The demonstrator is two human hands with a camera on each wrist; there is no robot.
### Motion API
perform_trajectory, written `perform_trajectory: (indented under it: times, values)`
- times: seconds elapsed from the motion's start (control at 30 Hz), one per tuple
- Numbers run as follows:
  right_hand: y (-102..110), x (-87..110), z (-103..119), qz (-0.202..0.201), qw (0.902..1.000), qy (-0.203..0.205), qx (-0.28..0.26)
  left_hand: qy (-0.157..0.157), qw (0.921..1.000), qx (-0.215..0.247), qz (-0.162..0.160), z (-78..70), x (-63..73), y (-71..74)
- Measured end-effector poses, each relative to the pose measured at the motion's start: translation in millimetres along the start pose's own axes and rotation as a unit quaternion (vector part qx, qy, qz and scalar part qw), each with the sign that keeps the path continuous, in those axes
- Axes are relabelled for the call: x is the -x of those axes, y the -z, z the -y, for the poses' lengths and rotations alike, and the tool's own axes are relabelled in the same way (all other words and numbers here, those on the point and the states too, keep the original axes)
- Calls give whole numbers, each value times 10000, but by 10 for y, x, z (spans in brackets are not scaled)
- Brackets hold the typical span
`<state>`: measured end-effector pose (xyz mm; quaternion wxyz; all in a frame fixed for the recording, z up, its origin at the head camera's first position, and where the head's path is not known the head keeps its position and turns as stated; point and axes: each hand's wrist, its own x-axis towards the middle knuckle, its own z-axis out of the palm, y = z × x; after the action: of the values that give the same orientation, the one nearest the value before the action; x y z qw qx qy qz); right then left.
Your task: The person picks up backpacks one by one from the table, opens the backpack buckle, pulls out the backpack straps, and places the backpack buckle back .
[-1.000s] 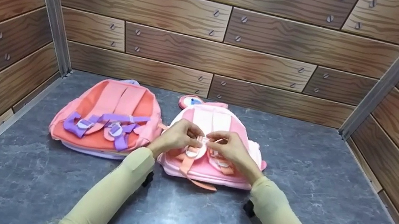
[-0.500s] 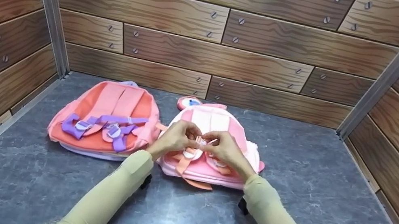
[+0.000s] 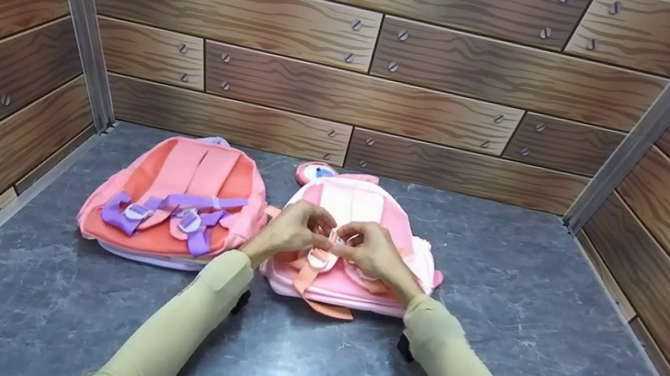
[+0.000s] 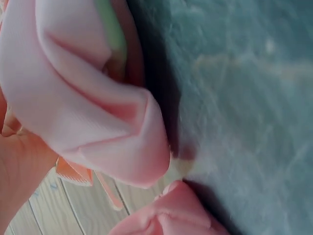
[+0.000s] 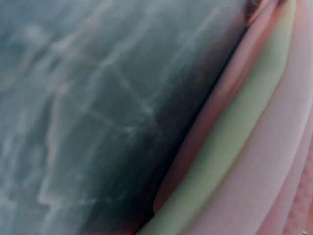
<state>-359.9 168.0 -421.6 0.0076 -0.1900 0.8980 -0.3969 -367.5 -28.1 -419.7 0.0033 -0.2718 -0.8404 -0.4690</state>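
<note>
A pink backpack (image 3: pixel 399 221) lies with its straps facing up, under both hands. My left hand (image 3: pixel 294 229) and my right hand (image 3: pixel 376 250) meet over its middle, fingertips nearly touching. Between them they pinch a small whitish strap buckle (image 3: pixel 336 238) with orange webbing; the fingers partly hide it. A loose orange strap (image 3: pixel 306 278) trails over the bag's near edge. In the left wrist view my left hand (image 4: pixel 24 161) shows beside pale pink fabric (image 4: pixel 93 117). The right wrist view catches the bag's pink and green side (image 5: pixel 230 127), with the right hand's grip out of sight.
To the left lies a coral backpack (image 3: pixel 247 179) with purple straps (image 3: pixel 205 201), close against the pink one. A plush piece with a big eye (image 3: pixel 318 173) pokes out behind the pink bag. Wood-patterned walls (image 3: pixel 298 82) enclose the dark marbled tabletop (image 3: pixel 498 279).
My right hand has shifted slightly left, bringing the fingertips of both hands closer together over the buckle. The head view has moved a little; both backpacks lie as before.
</note>
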Motion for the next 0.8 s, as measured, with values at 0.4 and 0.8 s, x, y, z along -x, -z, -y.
perform_trajectory:
  times: [0.4,0.8]
  values:
    - [-17,9,-19,-115,9990,182,-396,-261,9959,-807,314,-2,-31,101]
    - [-54,10,30,-255,9966,48,-781,-58,9990,-132,412,29,-23,124]
